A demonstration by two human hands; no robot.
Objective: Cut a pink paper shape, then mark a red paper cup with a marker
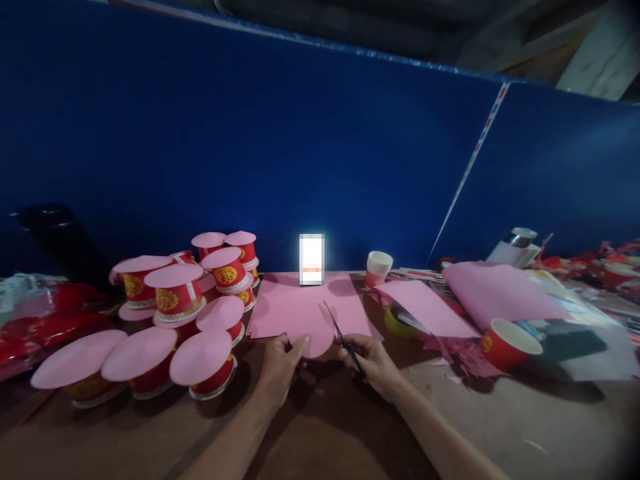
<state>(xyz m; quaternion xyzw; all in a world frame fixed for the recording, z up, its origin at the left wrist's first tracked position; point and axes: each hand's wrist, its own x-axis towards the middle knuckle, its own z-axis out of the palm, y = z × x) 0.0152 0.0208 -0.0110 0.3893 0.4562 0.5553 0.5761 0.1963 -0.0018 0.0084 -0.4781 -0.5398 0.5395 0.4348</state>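
Note:
My left hand (281, 365) pinches a pink paper disc (319, 345) by its left side, thumb on top. A pair of dark scissors (354, 355) is gripped in my right hand (374, 365), its blades pointing up and away along the disc's right edge. Behind the disc lie flat pink paper sheets (270, 307), similar in colour, so the disc's far edge is hard to make out. To the left of my left hand stand several red paper cups with pink cone tops (201, 358), some stacked on others.
A bright phone screen (311, 260) stands upright behind the sheets, before a blue wall (280, 133). On the right are a white cup (379, 268), a red paper cup (511, 345), pink scraps (465, 357) and a yellow tape roll (399, 323). Red plastic bags (60, 327) lie far left.

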